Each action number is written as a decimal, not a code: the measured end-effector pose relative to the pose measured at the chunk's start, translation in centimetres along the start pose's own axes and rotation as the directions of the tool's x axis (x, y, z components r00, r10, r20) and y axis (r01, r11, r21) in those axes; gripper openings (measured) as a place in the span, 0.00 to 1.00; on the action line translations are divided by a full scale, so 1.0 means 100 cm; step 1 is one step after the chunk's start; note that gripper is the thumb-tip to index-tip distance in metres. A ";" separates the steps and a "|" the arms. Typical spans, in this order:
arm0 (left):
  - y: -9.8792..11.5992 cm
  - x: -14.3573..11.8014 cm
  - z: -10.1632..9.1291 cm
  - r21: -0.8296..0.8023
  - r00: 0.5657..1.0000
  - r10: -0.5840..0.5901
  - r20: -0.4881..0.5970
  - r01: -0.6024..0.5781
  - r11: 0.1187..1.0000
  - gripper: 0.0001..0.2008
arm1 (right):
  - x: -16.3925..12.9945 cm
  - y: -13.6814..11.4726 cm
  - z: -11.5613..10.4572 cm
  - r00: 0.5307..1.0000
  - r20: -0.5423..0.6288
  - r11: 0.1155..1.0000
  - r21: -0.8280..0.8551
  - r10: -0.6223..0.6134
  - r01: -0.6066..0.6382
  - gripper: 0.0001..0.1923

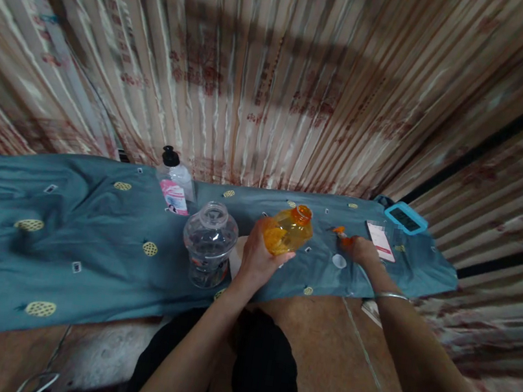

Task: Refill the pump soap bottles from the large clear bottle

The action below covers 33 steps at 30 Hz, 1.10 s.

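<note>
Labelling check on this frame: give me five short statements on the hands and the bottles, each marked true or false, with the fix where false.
1. The left hand grips the orange translucent plastic bottle. True.
2. The orange bottle's cap is on. False: its mouth is open.
3. The right hand rests on the teal patterned cloth at a small orange piece. True.
4. The clear round plastic jar lies on its side. False: it stands upright.
5. The clear bottle with a black cap and pink label is in the right hand. False: it stands alone, left of the jar.
</note>
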<state>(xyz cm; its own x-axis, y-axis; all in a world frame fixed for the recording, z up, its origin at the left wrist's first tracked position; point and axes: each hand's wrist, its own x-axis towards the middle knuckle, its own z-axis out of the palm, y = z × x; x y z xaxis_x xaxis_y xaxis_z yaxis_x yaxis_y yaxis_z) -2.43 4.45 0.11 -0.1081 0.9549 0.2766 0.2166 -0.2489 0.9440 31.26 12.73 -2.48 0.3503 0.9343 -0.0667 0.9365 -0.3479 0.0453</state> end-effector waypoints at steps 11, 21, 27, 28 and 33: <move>0.002 -0.004 -0.009 -0.004 0.998 0.005 0.057 -0.005 1.000 0.37 | -0.046 -0.033 -0.020 0.995 -0.097 0.979 0.202 -0.009 0.028 0.21; -0.001 -0.004 -0.011 -0.067 0.999 0.031 0.030 -0.029 0.997 0.33 | -0.168 -0.107 0.004 0.897 -0.249 0.552 0.718 -0.365 0.424 0.48; -0.007 0.000 -0.007 -0.097 0.999 0.032 0.006 -0.031 0.995 0.35 | -0.169 -0.153 -0.005 0.874 -0.259 0.453 0.774 -0.411 0.442 0.31; -0.009 0.001 -0.007 -0.098 1.000 0.028 -0.002 -0.028 0.995 0.35 | -0.167 -0.157 -0.007 0.876 -0.252 0.454 0.777 -0.412 0.437 0.28; -0.015 0.009 -0.006 -0.121 0.999 0.034 -0.028 -0.037 0.992 0.37 | -0.158 -0.168 -0.006 0.877 -0.253 0.447 0.782 -0.408 0.434 0.25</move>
<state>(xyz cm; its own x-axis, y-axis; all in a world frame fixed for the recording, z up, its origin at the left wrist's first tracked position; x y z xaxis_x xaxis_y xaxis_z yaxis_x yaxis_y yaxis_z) -3.44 5.55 -0.96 -0.1276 0.9411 0.3132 0.1017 -0.3017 0.9480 9.97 3.91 -1.54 -0.0798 0.9812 0.1755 0.5858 0.1886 -0.7882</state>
